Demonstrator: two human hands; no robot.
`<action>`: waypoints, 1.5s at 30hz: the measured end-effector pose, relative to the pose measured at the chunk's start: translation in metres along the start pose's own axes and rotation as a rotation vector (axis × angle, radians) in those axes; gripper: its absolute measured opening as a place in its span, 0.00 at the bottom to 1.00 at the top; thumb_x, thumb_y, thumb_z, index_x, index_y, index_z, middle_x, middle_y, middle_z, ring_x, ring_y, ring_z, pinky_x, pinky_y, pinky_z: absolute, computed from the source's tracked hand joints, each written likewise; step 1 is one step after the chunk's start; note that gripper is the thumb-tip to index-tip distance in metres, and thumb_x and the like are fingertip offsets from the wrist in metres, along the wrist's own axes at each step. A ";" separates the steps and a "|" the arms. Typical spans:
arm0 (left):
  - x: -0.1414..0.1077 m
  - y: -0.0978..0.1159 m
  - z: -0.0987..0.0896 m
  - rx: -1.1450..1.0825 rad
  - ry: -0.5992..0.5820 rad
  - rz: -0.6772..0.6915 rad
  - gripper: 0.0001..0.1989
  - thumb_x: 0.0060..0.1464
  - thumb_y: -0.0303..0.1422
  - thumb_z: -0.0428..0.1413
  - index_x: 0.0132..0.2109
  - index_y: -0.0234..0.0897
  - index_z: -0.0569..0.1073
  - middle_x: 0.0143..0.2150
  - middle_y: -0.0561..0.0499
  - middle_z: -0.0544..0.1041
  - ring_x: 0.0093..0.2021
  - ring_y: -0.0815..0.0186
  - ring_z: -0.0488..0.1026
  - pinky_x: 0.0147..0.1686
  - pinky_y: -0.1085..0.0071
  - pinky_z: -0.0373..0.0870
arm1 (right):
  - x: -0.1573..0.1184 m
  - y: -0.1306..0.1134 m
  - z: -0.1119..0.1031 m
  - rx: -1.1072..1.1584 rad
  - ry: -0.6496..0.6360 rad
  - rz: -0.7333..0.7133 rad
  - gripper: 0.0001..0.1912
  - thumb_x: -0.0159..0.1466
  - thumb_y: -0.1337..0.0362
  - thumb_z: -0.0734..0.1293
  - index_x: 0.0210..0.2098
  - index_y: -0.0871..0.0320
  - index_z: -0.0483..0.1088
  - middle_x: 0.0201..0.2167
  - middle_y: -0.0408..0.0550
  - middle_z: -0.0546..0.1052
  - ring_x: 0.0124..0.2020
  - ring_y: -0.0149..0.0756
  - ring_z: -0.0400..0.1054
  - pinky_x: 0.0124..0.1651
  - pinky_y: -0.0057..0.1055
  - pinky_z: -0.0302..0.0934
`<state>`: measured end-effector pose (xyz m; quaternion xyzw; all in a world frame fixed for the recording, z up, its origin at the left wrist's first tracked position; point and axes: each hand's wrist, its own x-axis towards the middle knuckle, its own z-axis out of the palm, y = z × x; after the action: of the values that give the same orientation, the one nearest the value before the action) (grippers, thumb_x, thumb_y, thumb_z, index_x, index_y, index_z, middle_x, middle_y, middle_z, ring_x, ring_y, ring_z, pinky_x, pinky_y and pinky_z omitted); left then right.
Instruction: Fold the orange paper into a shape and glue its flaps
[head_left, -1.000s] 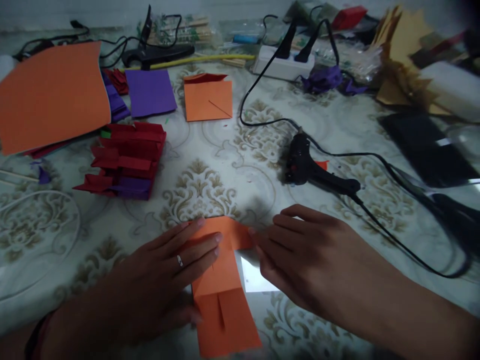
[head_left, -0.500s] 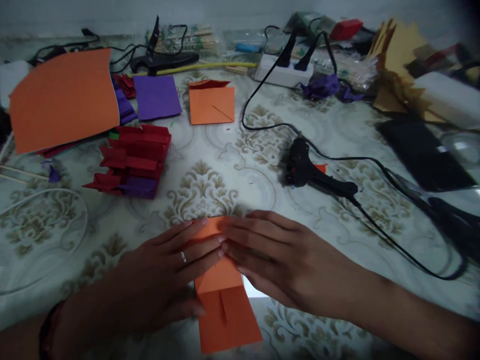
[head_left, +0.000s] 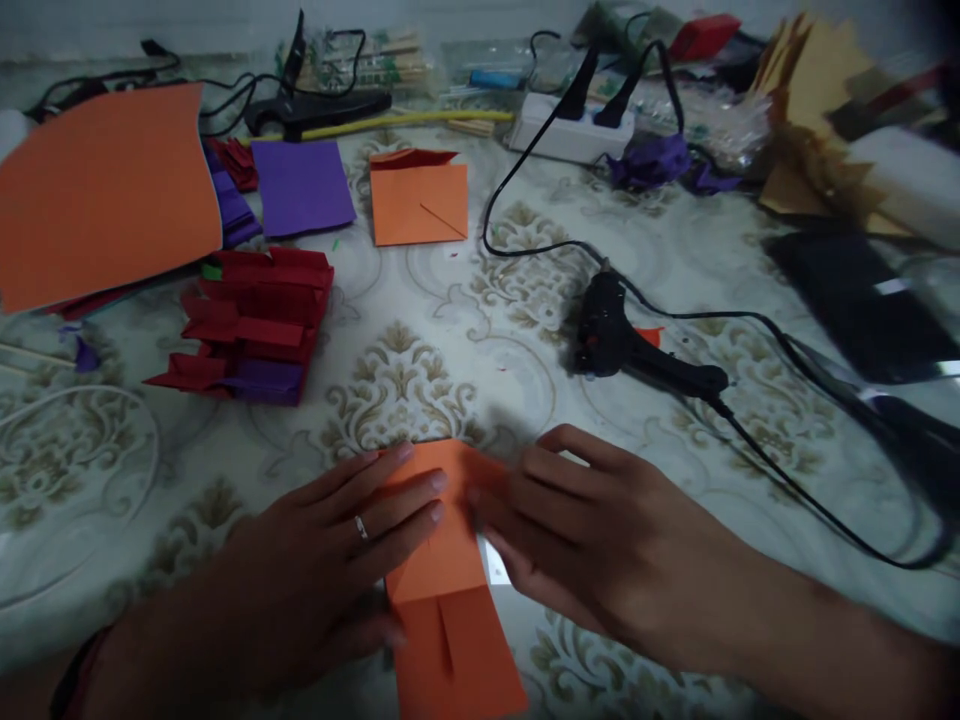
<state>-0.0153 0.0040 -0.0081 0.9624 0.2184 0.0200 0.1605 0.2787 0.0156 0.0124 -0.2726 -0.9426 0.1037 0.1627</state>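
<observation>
A folded orange paper [head_left: 459,640] lies on the patterned cloth in front of me, with creases across it and a slit in its lower part. My left hand [head_left: 337,540], a ring on one finger, rests flat over the paper's left side with its fingers stretched out. At the right edge, my right hand [head_left: 600,530] pinches a raised flap of the same paper between bent fingers; the fingertips are partly hidden. A bit of white shows beneath the paper beside that hand.
Beyond my right hand lies a black glue gun [head_left: 637,340] with its cord. A red and purple folded-paper piece [head_left: 251,325] is at the left. Farther back are an orange folded paper [head_left: 420,205], a purple square [head_left: 304,188], orange sheets [head_left: 105,200] and a power strip [head_left: 574,133].
My right hand has shifted to the right and lifted a flap of the orange paper. My left hand stays flat on it. The whole view has shifted slightly.
</observation>
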 end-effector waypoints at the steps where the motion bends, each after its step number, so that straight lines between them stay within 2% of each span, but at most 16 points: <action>1: 0.001 0.000 0.000 0.010 -0.001 0.003 0.37 0.69 0.49 0.56 0.75 0.34 0.60 0.79 0.47 0.59 0.81 0.50 0.46 0.76 0.53 0.54 | 0.000 -0.001 0.002 0.005 0.002 -0.012 0.17 0.78 0.67 0.60 0.44 0.64 0.81 0.33 0.48 0.83 0.36 0.41 0.72 0.40 0.41 0.61; 4: 0.002 0.001 0.002 0.037 0.007 0.003 0.38 0.69 0.49 0.56 0.76 0.33 0.59 0.80 0.45 0.57 0.81 0.50 0.44 0.77 0.52 0.52 | 0.000 -0.002 0.007 0.006 0.008 -0.006 0.18 0.79 0.66 0.59 0.48 0.64 0.81 0.37 0.49 0.85 0.39 0.40 0.75 0.40 0.40 0.60; 7: 0.001 0.003 0.003 0.035 -0.002 -0.038 0.38 0.68 0.50 0.57 0.76 0.35 0.60 0.82 0.41 0.50 0.81 0.47 0.43 0.75 0.50 0.55 | 0.000 0.001 0.008 -0.057 0.013 0.056 0.18 0.79 0.66 0.59 0.48 0.63 0.81 0.37 0.50 0.85 0.34 0.39 0.74 0.38 0.39 0.58; 10: 0.000 0.005 0.003 0.015 -0.017 -0.078 0.38 0.67 0.48 0.59 0.76 0.38 0.60 0.83 0.40 0.45 0.81 0.44 0.43 0.74 0.47 0.57 | 0.000 0.004 0.010 -0.156 0.003 0.109 0.18 0.80 0.65 0.58 0.52 0.63 0.80 0.31 0.47 0.83 0.30 0.38 0.72 0.35 0.38 0.54; 15: -0.001 0.005 0.003 -0.002 -0.013 -0.072 0.37 0.67 0.47 0.59 0.76 0.38 0.60 0.82 0.39 0.45 0.81 0.42 0.43 0.74 0.45 0.58 | -0.001 0.001 0.012 -0.260 -0.038 0.152 0.25 0.82 0.60 0.52 0.57 0.66 0.77 0.24 0.44 0.78 0.25 0.39 0.71 0.32 0.38 0.53; 17: 0.000 0.005 0.002 0.004 -0.010 -0.071 0.37 0.67 0.47 0.59 0.75 0.38 0.60 0.82 0.39 0.46 0.81 0.42 0.44 0.74 0.44 0.59 | 0.000 -0.002 0.012 -0.253 -0.030 0.148 0.25 0.82 0.59 0.52 0.57 0.65 0.77 0.27 0.46 0.80 0.26 0.39 0.72 0.32 0.39 0.54; 21: 0.002 0.005 0.001 0.001 0.008 -0.072 0.36 0.67 0.49 0.58 0.74 0.36 0.63 0.81 0.37 0.49 0.80 0.41 0.46 0.73 0.44 0.61 | 0.001 -0.007 0.011 -0.113 -0.025 0.094 0.22 0.82 0.60 0.54 0.58 0.60 0.77 0.38 0.49 0.85 0.35 0.38 0.77 0.37 0.38 0.59; 28: 0.002 0.005 0.001 -0.011 0.016 -0.079 0.36 0.66 0.48 0.60 0.74 0.37 0.63 0.81 0.40 0.51 0.80 0.42 0.46 0.76 0.45 0.56 | -0.005 -0.010 0.013 -0.233 -0.127 0.163 0.21 0.81 0.63 0.55 0.63 0.63 0.73 0.38 0.50 0.85 0.30 0.39 0.76 0.34 0.39 0.57; 32: 0.001 0.004 0.000 -0.010 -0.003 -0.075 0.38 0.66 0.49 0.60 0.75 0.38 0.61 0.81 0.39 0.51 0.81 0.43 0.44 0.75 0.44 0.56 | -0.007 -0.015 0.016 -0.311 -0.136 0.212 0.26 0.82 0.60 0.50 0.63 0.67 0.72 0.29 0.47 0.82 0.26 0.39 0.74 0.33 0.40 0.55; 35: 0.002 0.004 0.000 -0.002 -0.006 -0.075 0.39 0.65 0.49 0.60 0.75 0.38 0.60 0.80 0.38 0.53 0.81 0.43 0.43 0.75 0.44 0.57 | -0.010 -0.019 0.019 -0.376 -0.137 0.225 0.28 0.83 0.61 0.47 0.62 0.68 0.73 0.25 0.46 0.78 0.24 0.41 0.73 0.32 0.40 0.53; 37: 0.001 0.005 0.000 -0.003 0.002 -0.083 0.38 0.66 0.48 0.60 0.75 0.38 0.61 0.80 0.39 0.54 0.81 0.43 0.44 0.75 0.45 0.57 | -0.013 -0.020 0.020 -0.428 -0.130 0.219 0.28 0.82 0.62 0.47 0.63 0.69 0.73 0.22 0.44 0.76 0.23 0.41 0.71 0.31 0.40 0.52; 41: 0.001 0.006 0.000 -0.001 0.007 -0.099 0.38 0.66 0.47 0.61 0.75 0.40 0.61 0.82 0.40 0.49 0.80 0.42 0.47 0.74 0.45 0.58 | -0.022 -0.019 0.018 -0.485 -0.117 0.202 0.27 0.82 0.64 0.48 0.67 0.71 0.69 0.19 0.42 0.72 0.21 0.40 0.67 0.31 0.39 0.50; 45: 0.001 0.007 0.001 0.000 0.025 -0.100 0.38 0.64 0.47 0.62 0.74 0.39 0.63 0.81 0.39 0.52 0.80 0.41 0.48 0.73 0.43 0.60 | -0.031 -0.016 0.012 -0.490 -0.132 0.165 0.23 0.80 0.67 0.53 0.67 0.72 0.67 0.19 0.42 0.72 0.22 0.40 0.66 0.32 0.38 0.51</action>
<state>-0.0115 -0.0020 -0.0067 0.9499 0.2684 0.0239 0.1587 0.2912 -0.0165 -0.0021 -0.3724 -0.9227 -0.0973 0.0211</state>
